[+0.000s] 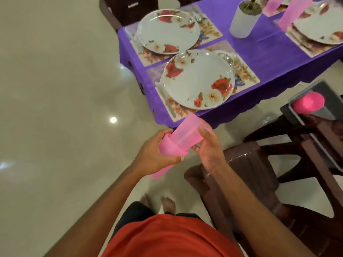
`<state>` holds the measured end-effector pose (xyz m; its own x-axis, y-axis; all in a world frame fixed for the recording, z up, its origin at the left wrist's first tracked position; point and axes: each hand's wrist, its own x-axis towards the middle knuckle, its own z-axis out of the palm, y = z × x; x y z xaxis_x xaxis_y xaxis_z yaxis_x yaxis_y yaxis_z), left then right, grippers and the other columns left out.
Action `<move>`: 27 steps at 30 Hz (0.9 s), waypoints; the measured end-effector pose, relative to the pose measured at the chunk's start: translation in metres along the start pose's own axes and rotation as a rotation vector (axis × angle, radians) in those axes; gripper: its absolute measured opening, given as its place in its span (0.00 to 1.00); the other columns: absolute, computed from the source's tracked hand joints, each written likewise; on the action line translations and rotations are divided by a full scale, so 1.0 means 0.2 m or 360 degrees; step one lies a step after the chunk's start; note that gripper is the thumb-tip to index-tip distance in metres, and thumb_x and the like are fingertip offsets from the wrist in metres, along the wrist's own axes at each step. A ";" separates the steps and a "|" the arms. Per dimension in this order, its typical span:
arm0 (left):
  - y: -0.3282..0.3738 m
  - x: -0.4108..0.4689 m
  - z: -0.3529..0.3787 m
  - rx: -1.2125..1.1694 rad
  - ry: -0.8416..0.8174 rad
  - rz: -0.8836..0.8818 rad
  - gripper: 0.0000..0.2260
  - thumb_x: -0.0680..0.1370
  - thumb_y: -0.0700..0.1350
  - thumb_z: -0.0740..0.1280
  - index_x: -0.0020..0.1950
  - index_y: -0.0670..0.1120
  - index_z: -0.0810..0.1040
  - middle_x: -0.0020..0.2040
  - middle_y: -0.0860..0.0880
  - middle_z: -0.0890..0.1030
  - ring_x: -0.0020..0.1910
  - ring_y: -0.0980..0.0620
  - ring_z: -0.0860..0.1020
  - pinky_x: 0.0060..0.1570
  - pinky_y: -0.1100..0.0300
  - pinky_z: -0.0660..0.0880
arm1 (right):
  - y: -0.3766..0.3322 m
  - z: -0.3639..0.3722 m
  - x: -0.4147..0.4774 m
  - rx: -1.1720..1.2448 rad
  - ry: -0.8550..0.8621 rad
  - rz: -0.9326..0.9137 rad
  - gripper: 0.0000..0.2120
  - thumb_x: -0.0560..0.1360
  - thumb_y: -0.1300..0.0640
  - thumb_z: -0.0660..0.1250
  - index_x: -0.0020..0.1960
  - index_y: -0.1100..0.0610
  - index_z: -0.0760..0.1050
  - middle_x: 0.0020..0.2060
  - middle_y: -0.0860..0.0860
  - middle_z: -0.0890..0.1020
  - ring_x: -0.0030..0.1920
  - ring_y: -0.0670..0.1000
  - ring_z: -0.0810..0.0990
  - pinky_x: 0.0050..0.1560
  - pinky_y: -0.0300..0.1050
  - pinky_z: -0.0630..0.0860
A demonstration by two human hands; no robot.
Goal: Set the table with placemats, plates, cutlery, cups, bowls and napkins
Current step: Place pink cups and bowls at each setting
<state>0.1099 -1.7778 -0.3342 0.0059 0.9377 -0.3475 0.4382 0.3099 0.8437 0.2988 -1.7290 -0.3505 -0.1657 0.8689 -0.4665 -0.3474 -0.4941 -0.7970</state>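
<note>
While three plates (pixel 196 78) lie on the desk (pixel 269 51), our left hand (pixel 154 156) grips the outer of two nested cups (pixel 185 135), our right hand (pixel 209 153) the inner.

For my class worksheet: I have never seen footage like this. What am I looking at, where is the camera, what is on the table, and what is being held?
There is no machine here. A person wears one camera on the head, and it looks down past an orange shirt at both hands. The left hand holds a stack of pink plastic cups, and the right hand grips the top cup. On the purple tablecloth lie floral placemats carrying floral plates, with a knife beside the nearest. More pink cups stand further back.
</note>
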 end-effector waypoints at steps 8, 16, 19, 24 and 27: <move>0.19 0.93 -0.26 0.0028 -0.0242 0.0210 0.37 0.63 0.58 0.82 0.68 0.61 0.70 0.59 0.62 0.75 0.58 0.55 0.77 0.53 0.59 0.79 | -0.44 -0.05 0.67 0.0172 0.0566 -0.0425 0.41 0.62 0.47 0.77 0.73 0.52 0.71 0.67 0.55 0.78 0.64 0.55 0.79 0.56 0.54 0.82; 0.45 1.76 -0.39 0.0014 -0.0460 0.0349 0.37 0.59 0.67 0.75 0.66 0.60 0.71 0.61 0.58 0.78 0.61 0.60 0.75 0.55 0.69 0.70 | -0.80 -0.14 1.23 -0.0190 0.1303 -0.0680 0.44 0.59 0.47 0.82 0.71 0.55 0.70 0.64 0.55 0.76 0.61 0.55 0.80 0.51 0.54 0.82; 0.56 1.95 -0.39 -0.0060 -0.0491 0.0367 0.36 0.61 0.61 0.78 0.67 0.58 0.71 0.60 0.59 0.77 0.58 0.65 0.74 0.50 0.77 0.67 | -0.90 -0.17 1.42 -0.0395 0.1351 -0.0716 0.42 0.63 0.55 0.82 0.73 0.55 0.68 0.68 0.54 0.74 0.64 0.55 0.78 0.48 0.43 0.81; 0.62 2.19 -0.35 -0.0158 -0.0485 0.0333 0.36 0.65 0.55 0.81 0.69 0.58 0.70 0.65 0.61 0.73 0.65 0.50 0.74 0.57 0.55 0.79 | -1.02 -0.17 1.74 -0.0730 0.1331 -0.0714 0.44 0.58 0.46 0.82 0.70 0.48 0.69 0.67 0.47 0.73 0.66 0.51 0.75 0.64 0.55 0.77; 0.63 2.26 -0.34 -0.0233 -0.0461 0.0264 0.40 0.63 0.56 0.80 0.72 0.57 0.69 0.68 0.56 0.73 0.63 0.48 0.76 0.57 0.47 0.80 | -1.04 -0.15 1.89 -0.0903 0.1278 -0.0683 0.46 0.58 0.48 0.83 0.72 0.51 0.68 0.67 0.48 0.73 0.65 0.51 0.74 0.64 0.53 0.76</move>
<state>0.1075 -1.3053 -0.3574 0.3297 0.9001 -0.2847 0.2769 0.1961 0.9407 0.3372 -1.2987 -0.3722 0.5956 0.8014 -0.0559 0.2818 -0.2736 -0.9197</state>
